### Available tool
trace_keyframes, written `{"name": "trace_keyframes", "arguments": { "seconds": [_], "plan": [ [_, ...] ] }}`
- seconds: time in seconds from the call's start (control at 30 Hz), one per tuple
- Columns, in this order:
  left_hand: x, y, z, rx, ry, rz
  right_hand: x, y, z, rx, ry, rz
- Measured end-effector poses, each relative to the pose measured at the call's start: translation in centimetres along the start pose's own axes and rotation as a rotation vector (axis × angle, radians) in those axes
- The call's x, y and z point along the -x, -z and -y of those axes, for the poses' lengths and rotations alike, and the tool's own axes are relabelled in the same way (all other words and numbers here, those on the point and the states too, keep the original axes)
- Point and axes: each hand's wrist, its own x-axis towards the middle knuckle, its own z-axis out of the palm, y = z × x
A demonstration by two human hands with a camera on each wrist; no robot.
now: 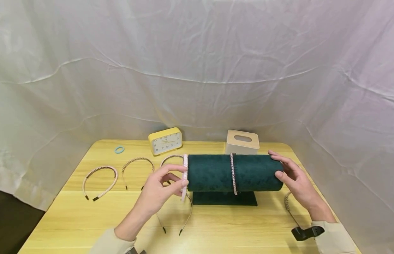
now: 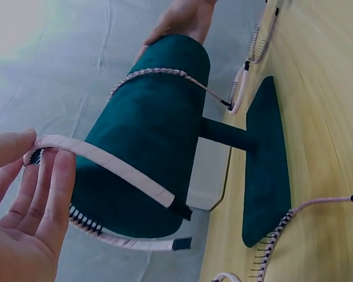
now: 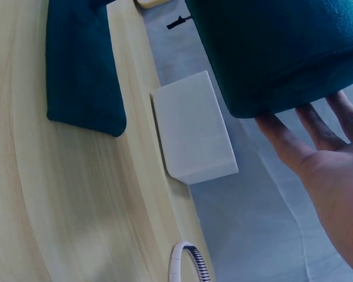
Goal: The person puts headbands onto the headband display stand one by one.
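Observation:
A dark green velvet roll (image 1: 209,173) lies level on its stand, whose flat base (image 1: 224,198) rests on the table. Around the roll's middle sits a braided headband (image 1: 233,173) with teeth inside. My left hand (image 1: 163,185) pinches the top of a smooth pale pink headband (image 2: 117,167) between thumb and fingers. That band straddles the roll's left end, its two dark-tipped ends pointing down either side in the left wrist view. At the opposite end my right hand (image 1: 297,183) rests its extended fingertips against the roll, thumb in front; the right wrist view shows fingertips at the end's edge.
On the wooden table lie several more headbands, including a pink one (image 1: 101,167) and a braided one (image 1: 137,158) at left, and another (image 1: 286,201) by the right wrist. A yellow clock (image 1: 166,144), a tissue box (image 1: 243,139) and a blue ring (image 1: 115,150) stand behind.

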Motion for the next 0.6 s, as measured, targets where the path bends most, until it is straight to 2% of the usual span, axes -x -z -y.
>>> {"name": "trace_keyframes", "arguments": {
  "seconds": [0.27,0.43,0.6],
  "plan": [
    [-0.9,-0.7,0.9,0.012,-0.020,-0.014,0.1,0.0,0.0,-0.002,0.002,-0.002],
    [-1.4,-1.1,1.6,0.037,-0.007,-0.010,0.1,0.0,0.0,-0.010,0.014,0.006],
    [-1.8,-1.3,1.8,0.037,-0.012,-0.011,0.1,0.0,0.1,-0.006,0.002,-0.001]
  ]
}}
